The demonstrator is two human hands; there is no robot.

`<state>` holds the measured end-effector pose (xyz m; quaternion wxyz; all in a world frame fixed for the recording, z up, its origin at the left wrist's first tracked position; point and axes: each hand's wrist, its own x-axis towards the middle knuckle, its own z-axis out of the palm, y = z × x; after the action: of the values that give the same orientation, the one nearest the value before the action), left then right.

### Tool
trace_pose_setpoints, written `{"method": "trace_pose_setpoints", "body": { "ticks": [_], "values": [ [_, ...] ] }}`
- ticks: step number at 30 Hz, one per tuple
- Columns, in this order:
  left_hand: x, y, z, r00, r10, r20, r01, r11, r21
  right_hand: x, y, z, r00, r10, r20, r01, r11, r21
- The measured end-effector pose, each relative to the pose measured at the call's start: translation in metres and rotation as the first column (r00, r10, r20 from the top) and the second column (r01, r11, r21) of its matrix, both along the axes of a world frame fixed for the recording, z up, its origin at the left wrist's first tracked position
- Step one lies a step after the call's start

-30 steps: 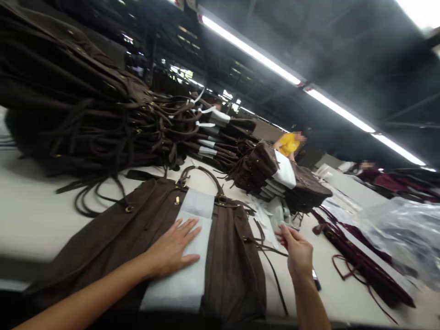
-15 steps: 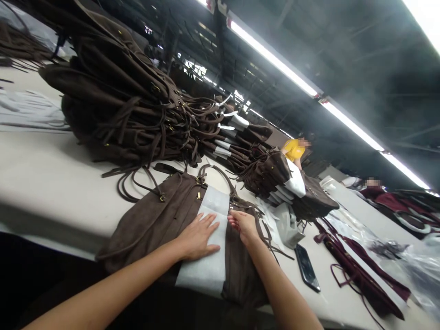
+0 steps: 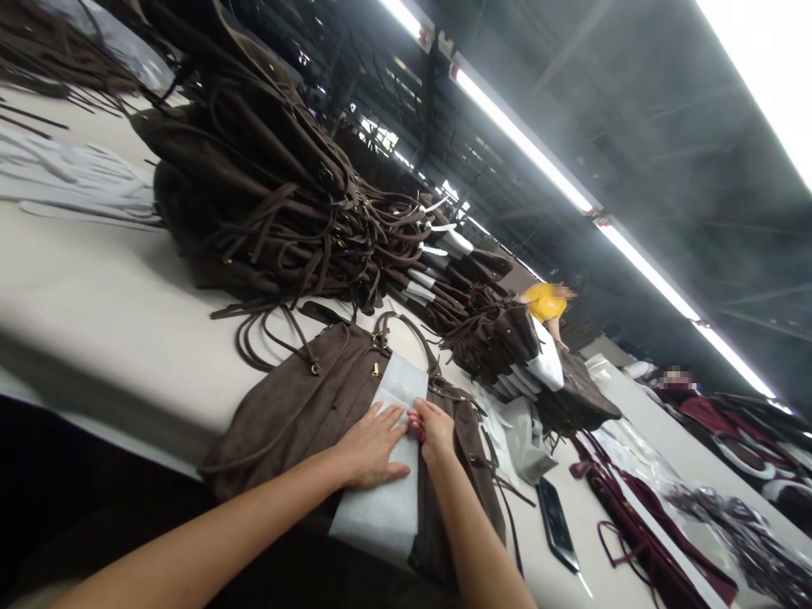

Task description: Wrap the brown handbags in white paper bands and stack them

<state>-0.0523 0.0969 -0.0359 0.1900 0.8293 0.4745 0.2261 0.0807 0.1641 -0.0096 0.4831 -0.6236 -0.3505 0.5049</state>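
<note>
A dark brown handbag (image 3: 288, 402) lies at the table's front edge, its handle (image 3: 406, 326) pointing away from me. Across its middle runs a pale paper strip (image 3: 381, 520). My left hand (image 3: 374, 448) rests flat on the strip with the fingers spread, holding nothing. Close beside it, my right hand (image 3: 435, 431) is closed in a pinch at the strip's right edge. What sits between those fingertips is too small to make out. A small gold zip pull (image 3: 375, 370) shows left of the strip.
Brown bags (image 3: 254, 161) are piled behind, with another stack (image 3: 501, 338) further right. A phone (image 3: 556, 524) lies right of my arm, near a maroon bag (image 3: 653, 524). White strips (image 3: 76, 178) lie at the left. A person in yellow (image 3: 545, 300) is in the background.
My right hand has shifted left, from the bag's brown side onto the paper strip's edge, closer to my left hand. My left hand stays flat on the strip. The camera view has shifted slightly.
</note>
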Motion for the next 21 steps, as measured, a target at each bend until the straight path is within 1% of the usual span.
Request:
{"method": "trace_pose_setpoints", "body": {
  "ticks": [6,14,18,21],
  "values": [
    [0.0,-0.001,0.006,1.0,-0.003,-0.004,0.003,1.0,-0.027,0.0,0.003,-0.008,0.997,0.039,0.069,-0.039,0.999,0.001],
    [0.0,-0.004,0.011,0.999,-0.003,-0.033,0.001,0.999,-0.048,0.007,0.015,-0.011,0.975,0.117,0.192,-0.106,0.992,-0.065],
    [0.0,-0.003,0.011,0.998,-0.004,-0.059,0.001,0.999,-0.046,0.012,0.016,-0.009,0.945,0.174,0.278,-0.155,0.984,-0.092],
    [0.0,-0.001,0.009,0.998,0.001,-0.066,-0.004,0.999,-0.038,0.018,0.014,-0.01,0.901,0.229,0.367,-0.206,0.973,-0.101]
  ]
}}
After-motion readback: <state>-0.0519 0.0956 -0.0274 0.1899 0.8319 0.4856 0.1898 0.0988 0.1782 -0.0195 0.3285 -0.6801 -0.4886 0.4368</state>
